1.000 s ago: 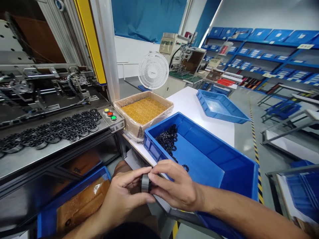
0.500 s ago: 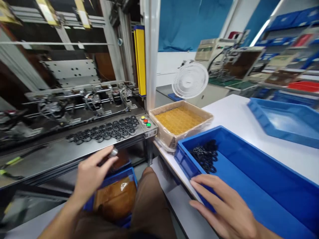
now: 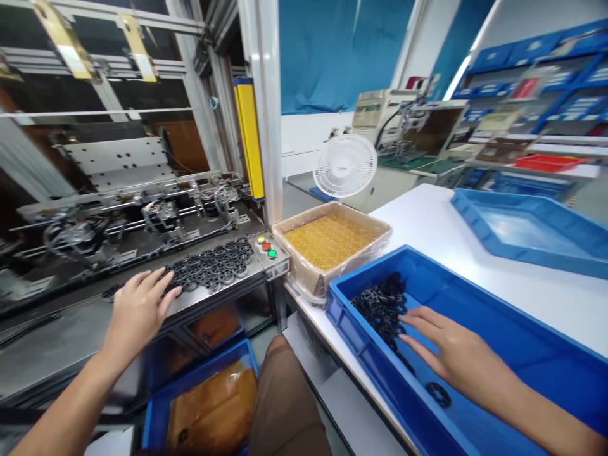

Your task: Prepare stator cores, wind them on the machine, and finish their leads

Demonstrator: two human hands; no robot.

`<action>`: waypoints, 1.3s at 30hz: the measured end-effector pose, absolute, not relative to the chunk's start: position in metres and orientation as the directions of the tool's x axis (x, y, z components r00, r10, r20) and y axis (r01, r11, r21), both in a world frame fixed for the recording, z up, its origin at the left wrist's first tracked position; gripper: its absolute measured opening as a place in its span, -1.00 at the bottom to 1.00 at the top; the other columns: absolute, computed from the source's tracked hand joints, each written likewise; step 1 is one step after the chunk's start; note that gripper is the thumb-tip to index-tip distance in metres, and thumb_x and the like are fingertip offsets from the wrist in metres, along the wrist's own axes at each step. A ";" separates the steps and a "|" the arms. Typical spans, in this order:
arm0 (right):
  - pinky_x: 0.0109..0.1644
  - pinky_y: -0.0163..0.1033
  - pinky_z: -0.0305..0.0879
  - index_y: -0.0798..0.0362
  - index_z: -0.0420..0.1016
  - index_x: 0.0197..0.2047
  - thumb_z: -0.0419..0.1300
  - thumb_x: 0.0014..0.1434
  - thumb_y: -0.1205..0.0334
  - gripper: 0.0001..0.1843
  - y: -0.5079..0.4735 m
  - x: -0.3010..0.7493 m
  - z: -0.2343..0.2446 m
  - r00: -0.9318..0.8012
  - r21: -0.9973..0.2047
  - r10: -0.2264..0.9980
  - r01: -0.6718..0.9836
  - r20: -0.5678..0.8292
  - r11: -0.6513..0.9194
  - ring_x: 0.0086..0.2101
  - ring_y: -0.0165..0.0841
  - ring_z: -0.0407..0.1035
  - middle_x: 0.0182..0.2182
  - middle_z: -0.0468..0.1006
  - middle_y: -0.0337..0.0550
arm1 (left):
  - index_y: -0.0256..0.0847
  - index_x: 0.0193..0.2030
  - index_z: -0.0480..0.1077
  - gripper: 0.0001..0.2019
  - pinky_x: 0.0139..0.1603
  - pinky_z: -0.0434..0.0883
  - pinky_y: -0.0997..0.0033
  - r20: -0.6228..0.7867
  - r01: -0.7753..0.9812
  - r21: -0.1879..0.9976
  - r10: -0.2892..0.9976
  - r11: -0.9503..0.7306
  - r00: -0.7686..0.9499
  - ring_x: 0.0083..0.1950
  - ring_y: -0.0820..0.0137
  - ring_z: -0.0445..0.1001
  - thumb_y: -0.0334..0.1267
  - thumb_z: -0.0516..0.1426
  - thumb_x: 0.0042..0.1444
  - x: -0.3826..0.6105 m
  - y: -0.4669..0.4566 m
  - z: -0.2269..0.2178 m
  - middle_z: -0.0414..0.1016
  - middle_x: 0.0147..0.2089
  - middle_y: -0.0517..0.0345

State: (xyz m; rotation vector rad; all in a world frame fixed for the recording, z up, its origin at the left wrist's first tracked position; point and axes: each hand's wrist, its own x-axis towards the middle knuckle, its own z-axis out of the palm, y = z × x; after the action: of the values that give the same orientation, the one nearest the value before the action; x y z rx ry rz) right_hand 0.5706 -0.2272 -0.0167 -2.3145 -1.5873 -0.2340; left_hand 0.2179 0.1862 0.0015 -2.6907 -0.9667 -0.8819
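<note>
The grip of the right hand (image 3: pixel 451 348) stands slightly parted, fingertips and thumb at the edge of a heap of black rings (image 3: pixel 380 304); whether they touch one, I cannot tell. The grip of the left hand (image 3: pixel 137 307) is spread, fingers and thumb apart, over the near-left part of a cluster of dark rings (image 3: pixel 216 263) on a metal worktop (image 3: pixel 71 339); contact there is hidden.

The heap lies in one end of a deep blue bin (image 3: pixel 484 310), with a loose ring (image 3: pixel 438 394) on the bin floor just beside it. The bin sits on a white worktop (image 3: pixel 422 215), next to a plastic-lined carton (image 3: pixel 297 261) of yellow pieces (image 3: pixel 332 237). A lighter blue tray (image 3: pixel 536 247) lies farther right.

Yellow, red and green buttons (image 3: pixel 266 246) border the cluster's right end. Behind it stands a machine (image 3: pixel 123 164); beyond the carton, a white fan (image 3: pixel 345 166). Below, near the person's knee (image 3: pixel 285 405), a blue crate (image 3: pixel 253 358) holds a brown, plastic-covered load (image 3: pixel 213 405).
</note>
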 end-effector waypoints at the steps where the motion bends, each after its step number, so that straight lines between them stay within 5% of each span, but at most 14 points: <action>1: 0.03 0.00 0.44 0.11 0.56 -0.06 0.13 0.21 0.17 -0.69 -0.228 0.580 -0.024 0.447 -0.234 0.882 0.883 0.148 -0.408 -0.11 -0.11 0.49 -0.10 0.56 0.08 | -0.31 0.05 0.46 -0.55 0.18 0.24 -0.21 0.576 0.577 0.056 0.499 -0.815 0.648 0.25 -0.13 0.29 -0.02 0.00 0.23 0.244 0.181 0.012 0.46 0.16 -0.31; 2: 0.08 -0.01 0.41 0.13 0.56 -0.04 0.17 0.17 0.20 -0.68 -0.228 0.587 -0.032 0.489 -0.280 0.872 0.835 -0.014 -0.473 -0.07 -0.10 0.48 -0.06 0.55 0.10 | -0.39 0.08 0.43 -0.51 0.24 0.18 -0.20 0.512 0.473 0.079 0.443 -0.877 0.736 0.26 -0.12 0.27 -0.02 0.01 0.24 0.275 0.175 0.023 0.42 0.19 -0.37; 5: 0.22 -0.08 0.28 0.13 0.51 0.06 0.29 -0.01 0.30 -0.50 -0.228 0.592 -0.050 0.504 -0.319 0.810 0.747 -0.300 -0.583 0.06 -0.09 0.41 0.05 0.50 0.09 | -0.22 0.12 0.41 -0.56 0.30 0.20 0.10 0.351 0.232 0.100 0.253 -0.968 0.902 0.24 0.13 0.33 0.01 0.05 0.24 0.386 0.155 0.045 0.46 0.19 -0.08; 12: 0.26 -0.15 0.22 0.19 0.36 0.23 0.35 -0.13 0.32 -0.21 -0.231 0.579 -0.057 0.531 -0.268 0.723 0.691 -0.442 -0.671 0.15 -0.06 0.33 0.19 0.37 0.19 | -0.23 0.14 0.34 -0.61 0.06 0.43 -0.02 -0.110 0.082 0.188 0.062 -0.979 0.992 0.08 0.19 0.45 -0.13 0.15 0.22 0.564 0.133 0.022 0.40 0.16 -0.05; 17: 0.26 -0.12 0.22 0.16 0.32 0.26 0.35 -0.07 0.21 -0.20 -0.233 0.581 -0.056 0.506 -0.291 0.711 0.673 -0.488 -0.680 0.16 -0.03 0.31 0.20 0.34 0.20 | -0.19 0.23 0.27 -0.53 0.16 0.35 -0.12 -0.232 0.094 0.225 0.040 -0.970 0.972 0.20 0.10 0.36 -0.13 0.16 0.20 0.588 0.143 0.002 0.30 0.27 -0.08; 24: 0.27 -0.07 0.20 0.21 0.31 0.27 0.32 -0.05 0.21 -0.21 -0.233 0.581 -0.056 0.486 -0.313 0.717 0.671 -0.500 -0.673 0.18 0.01 0.29 0.22 0.30 0.27 | -0.24 0.11 0.35 -0.65 -0.01 0.48 0.06 -0.078 0.137 0.323 0.118 -0.936 0.990 0.02 0.23 0.48 -0.16 0.14 0.23 0.591 0.160 -0.002 0.43 0.11 -0.02; 28: 0.23 -0.06 0.26 0.18 0.35 0.24 0.32 -0.06 0.22 -0.24 -0.233 0.581 -0.051 0.496 -0.297 0.728 0.689 -0.473 -0.661 0.14 0.00 0.34 0.17 0.38 0.22 | -0.27 0.03 0.39 -0.68 -0.07 0.50 0.12 0.241 0.211 0.376 0.315 -0.902 0.918 -0.04 0.23 0.50 -0.14 0.14 0.22 0.579 0.150 0.027 0.47 0.02 0.04; 32: 0.27 -0.08 0.22 0.16 0.37 0.23 0.29 -0.05 0.26 -0.28 -0.233 0.581 -0.050 0.483 -0.271 0.742 0.720 -0.464 -0.638 0.17 -0.04 0.31 0.20 0.37 0.19 | -0.25 0.03 0.38 -0.75 0.08 0.40 0.11 0.518 0.248 0.435 0.466 -0.866 0.717 0.04 0.27 0.45 -0.21 0.03 0.31 0.495 0.132 0.027 0.47 0.01 0.02; 36: 0.34 0.04 0.11 0.20 0.35 0.23 0.22 0.03 0.27 -0.34 -0.239 0.587 -0.063 0.423 -0.251 0.766 0.771 -0.485 -0.585 0.25 0.00 0.18 0.23 0.32 0.22 | -0.24 -0.13 0.43 -0.80 0.13 0.34 0.20 0.493 0.417 0.505 0.649 -0.756 0.580 0.05 0.25 0.44 -0.26 0.00 0.30 0.355 0.106 -0.059 0.49 -0.04 -0.05; 39: 0.26 0.08 0.27 0.16 0.45 0.15 0.18 0.07 0.28 -0.46 -0.248 0.602 -0.082 0.343 -0.287 0.871 0.846 -0.351 -0.449 0.18 0.03 0.29 0.15 0.44 0.19 | -0.26 -0.17 0.44 -0.83 0.00 0.43 0.18 0.281 0.626 0.520 0.809 -0.581 0.517 -0.09 0.30 0.49 -0.26 0.05 0.28 0.264 0.083 -0.140 0.50 -0.12 -0.02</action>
State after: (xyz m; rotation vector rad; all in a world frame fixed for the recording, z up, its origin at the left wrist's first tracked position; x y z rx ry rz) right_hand 0.6022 -0.2481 -0.0820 -2.5291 -1.6195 0.7153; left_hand 0.2640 0.0827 -0.1404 -3.0340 -1.4992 -0.9040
